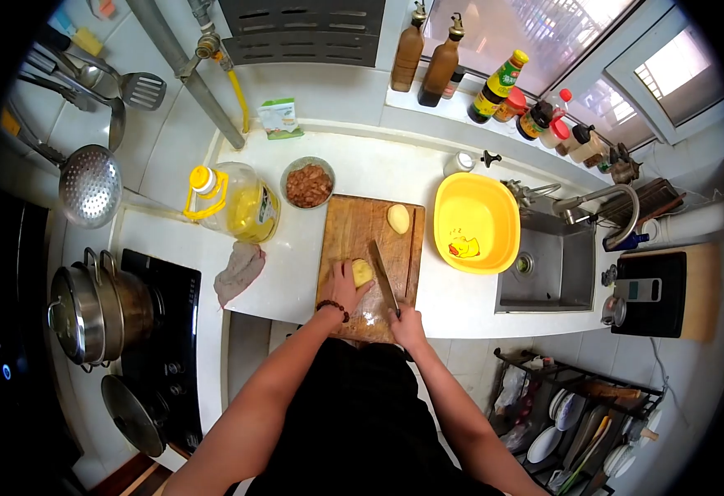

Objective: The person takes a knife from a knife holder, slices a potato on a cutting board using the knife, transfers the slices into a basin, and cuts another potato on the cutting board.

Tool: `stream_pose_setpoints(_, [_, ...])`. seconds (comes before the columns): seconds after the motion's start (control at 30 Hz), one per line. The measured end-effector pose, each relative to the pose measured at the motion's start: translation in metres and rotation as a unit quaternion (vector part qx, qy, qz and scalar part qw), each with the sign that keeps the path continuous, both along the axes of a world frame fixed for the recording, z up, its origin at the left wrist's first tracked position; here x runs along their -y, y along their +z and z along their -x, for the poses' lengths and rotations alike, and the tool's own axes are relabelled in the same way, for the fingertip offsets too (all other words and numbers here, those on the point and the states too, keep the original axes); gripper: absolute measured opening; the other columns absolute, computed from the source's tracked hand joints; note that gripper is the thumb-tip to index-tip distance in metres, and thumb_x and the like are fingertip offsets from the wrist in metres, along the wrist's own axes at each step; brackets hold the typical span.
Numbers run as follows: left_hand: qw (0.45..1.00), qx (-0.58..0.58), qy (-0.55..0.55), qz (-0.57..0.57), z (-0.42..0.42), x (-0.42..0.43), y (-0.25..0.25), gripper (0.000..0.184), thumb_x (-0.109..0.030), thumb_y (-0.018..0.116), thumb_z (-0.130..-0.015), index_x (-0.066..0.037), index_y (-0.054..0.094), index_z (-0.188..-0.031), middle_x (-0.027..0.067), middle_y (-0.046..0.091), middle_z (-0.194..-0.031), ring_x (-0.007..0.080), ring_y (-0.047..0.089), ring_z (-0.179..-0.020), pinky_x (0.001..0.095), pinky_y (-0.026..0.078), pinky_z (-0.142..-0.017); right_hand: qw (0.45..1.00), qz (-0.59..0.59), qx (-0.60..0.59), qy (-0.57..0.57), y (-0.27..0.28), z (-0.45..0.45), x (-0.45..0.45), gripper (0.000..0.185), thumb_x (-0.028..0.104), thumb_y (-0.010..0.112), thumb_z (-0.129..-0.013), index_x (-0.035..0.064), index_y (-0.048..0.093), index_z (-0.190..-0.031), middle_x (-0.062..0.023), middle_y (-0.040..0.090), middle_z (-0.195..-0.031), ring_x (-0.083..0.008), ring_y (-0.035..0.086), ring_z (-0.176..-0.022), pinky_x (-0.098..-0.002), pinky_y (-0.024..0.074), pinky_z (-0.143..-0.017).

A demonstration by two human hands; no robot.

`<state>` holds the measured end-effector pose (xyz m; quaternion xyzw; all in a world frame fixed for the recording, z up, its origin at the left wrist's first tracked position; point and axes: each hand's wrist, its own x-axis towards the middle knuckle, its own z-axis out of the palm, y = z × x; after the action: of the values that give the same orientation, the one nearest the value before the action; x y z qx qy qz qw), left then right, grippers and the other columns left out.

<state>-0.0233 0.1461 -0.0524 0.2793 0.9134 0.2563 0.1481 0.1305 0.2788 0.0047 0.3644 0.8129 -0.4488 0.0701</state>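
Note:
On the wooden cutting board (350,223), my left hand (343,291) is closed over a peeled potato (363,272), fingers bent along its left and top sides. My right hand (408,326) grips the handle of a kitchen knife (383,274) near the board's lower right edge. The blade points away from me, just right of the potato; whether it touches the potato I cannot tell. A second peeled piece of potato (398,219) lies at the board's upper right. A dark beaded bracelet (334,309) is around my left wrist.
Left of the board stand a bowl of chopped meat (309,183), an oil jug (250,202) and a crumpled cloth (240,271). At right, a yellow basin (478,217) sits beside the sink (554,298). Pots (102,306) are on the stove; sauce bottles (498,87) line the windowsill.

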Motion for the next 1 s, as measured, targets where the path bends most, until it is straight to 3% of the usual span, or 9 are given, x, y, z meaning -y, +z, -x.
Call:
stream_pose_setpoints(0.07, [1.0,0.001,0.022,0.012,-0.005,-0.002,0.013,0.075,-0.047,0.078,-0.088,-0.002,0.046,-0.138,0.0222,0.047,-0.127,0.044,0.054,-0.117,0.0521,0.051,-0.092,0.997,-0.02,-0.071,0.023,-0.017,-0.006,0.006,0.024,0.019,0.067,-0.095,-0.005,0.07,-0.098,-0.0269,0.066,-0.072,-0.0423,0.068,-0.067,-0.0473,0.0521,-0.064])
stream_pose_setpoints(0.17, [0.996,-0.046,0.033,-0.063,-0.012,0.004,0.009,0.073,-0.039,0.082,-0.086,-0.004,0.046,-0.14,0.0234,0.047,-0.126,0.0443,0.058,-0.11,0.0493,0.051,-0.09,0.997,0.002,-0.082,-0.004,-0.03,-0.01,0.014,0.024,0.019,0.066,-0.096,-0.0052,0.07,-0.094,-0.0256,0.065,-0.07,-0.0386,0.067,-0.064,-0.0459,0.0509,-0.063])
stream_pose_setpoints(0.47, [0.997,-0.015,0.048,-0.063,-0.018,0.006,0.007,0.066,-0.034,0.085,-0.082,-0.003,0.053,-0.131,0.0194,0.05,-0.118,0.0412,0.059,-0.105,0.0481,0.051,-0.084,0.997,0.026,-0.069,-0.024,-0.029,-0.015,0.024,0.025,0.017,0.065,-0.096,-0.0064,0.069,-0.089,-0.0237,0.063,-0.066,-0.0324,0.064,-0.058,-0.0445,0.0482,-0.058])
stream_pose_setpoints(0.7, [0.997,-0.045,0.041,-0.037,-0.024,0.003,0.009,0.07,-0.04,0.086,-0.08,-0.004,0.053,-0.129,0.0173,0.051,-0.118,0.0399,0.062,-0.101,0.049,0.054,-0.079,0.997,0.036,-0.062,-0.038,-0.01,-0.028,0.022,0.025,0.019,0.066,-0.096,-0.0062,0.07,-0.094,-0.0254,0.065,-0.068,-0.0374,0.067,-0.061,-0.045,0.0486,-0.059])
stream_pose_setpoints(0.9, [0.997,-0.028,0.067,-0.015,-0.043,-0.002,0.0,0.063,-0.046,0.088,-0.076,-0.005,0.059,-0.114,0.0157,0.055,-0.112,0.0386,0.063,-0.099,0.0493,0.054,-0.078,0.998,0.04,-0.026,-0.031,-0.016,-0.043,0.019,0.027,0.021,0.067,-0.096,-0.006,0.069,-0.093,-0.0259,0.065,-0.069,-0.0407,0.068,-0.065,-0.0469,0.0496,-0.06])
stream_pose_setpoints(1.0, [0.997,0.024,0.075,-0.018,-0.055,-0.009,-0.008,0.057,-0.047,0.086,-0.08,-0.006,0.06,-0.11,0.0146,0.058,-0.11,0.0383,0.063,-0.1,0.0498,0.053,-0.079,0.998,0.031,-0.03,-0.033,-0.018,-0.053,0.016,0.028,0.022,0.068,-0.096,-0.0061,0.069,-0.09,-0.0254,0.065,-0.069,-0.0421,0.066,-0.064,-0.0476,0.049,-0.06])
